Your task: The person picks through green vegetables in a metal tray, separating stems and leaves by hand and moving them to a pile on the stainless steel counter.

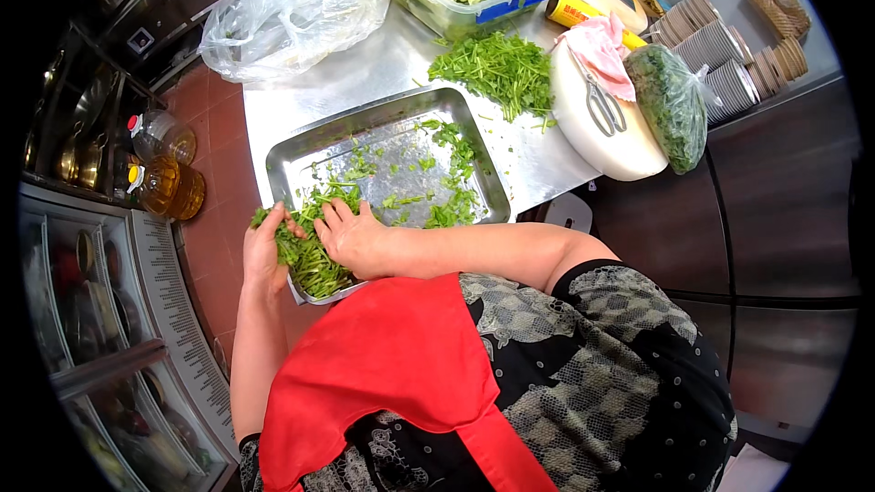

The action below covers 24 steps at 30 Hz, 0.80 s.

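Note:
A rectangular stainless-steel tray (489, 171) lies near me on the metal table, with leafy green herbs bunched at its left end and scraps spread over its bottom. My left hand (266, 246) cups the outer side of the herb bunch (318, 270) at the tray's left edge, fingers curled among the leaves. Against the bunch's right side rests my right hand (352, 236), palm down with fingers spread. Beyond the tray's back right corner lies a pile of cut green herbs (502, 72) on the table.
A plastic bag (294, 20) and a tub of lettuce (444, 10) stand at the back. On the right are a thick white cutting board (581, 130) with scissors (605, 106) and a pink cloth (601, 51), a bag of greens (670, 106) and stacked bowls (707, 48). Oil bottles (174, 188) stand left.

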Motion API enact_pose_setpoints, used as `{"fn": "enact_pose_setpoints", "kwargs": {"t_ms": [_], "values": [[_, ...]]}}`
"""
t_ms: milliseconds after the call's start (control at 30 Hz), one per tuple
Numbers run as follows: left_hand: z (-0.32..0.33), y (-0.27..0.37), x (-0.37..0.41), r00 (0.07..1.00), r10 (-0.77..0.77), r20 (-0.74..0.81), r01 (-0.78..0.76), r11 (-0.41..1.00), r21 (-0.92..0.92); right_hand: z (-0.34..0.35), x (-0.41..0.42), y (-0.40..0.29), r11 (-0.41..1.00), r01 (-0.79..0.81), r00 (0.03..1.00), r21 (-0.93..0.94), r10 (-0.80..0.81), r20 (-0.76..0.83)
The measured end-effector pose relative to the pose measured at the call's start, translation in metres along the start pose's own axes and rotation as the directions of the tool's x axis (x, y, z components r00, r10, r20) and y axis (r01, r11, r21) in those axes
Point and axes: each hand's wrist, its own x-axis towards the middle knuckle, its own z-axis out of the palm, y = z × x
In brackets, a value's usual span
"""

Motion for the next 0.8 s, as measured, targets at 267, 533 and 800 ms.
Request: {"fn": "enact_pose_setpoints", "kwargs": {"t_ms": [267,533,800], "values": [[0.008,0.009,-0.003,0.994,-0.097,-0.046,0.100,0.993,0.065,0.007,-0.002,0.005,0.998,0.034,0.999,0.057,-0.031,-0.045],[-0.004,-0.002,0.004,0.993,-0.116,-0.001,0.116,0.993,-0.027,0.020,0.000,0.015,0.992,0.128,0.969,0.013,-0.123,-0.213],[-0.002,0.003,0.000,0.992,-0.122,0.011,0.122,0.993,0.002,-0.038,0.019,0.049,0.924,0.121,0.992,0.363,-0.125,-0.012]]}}
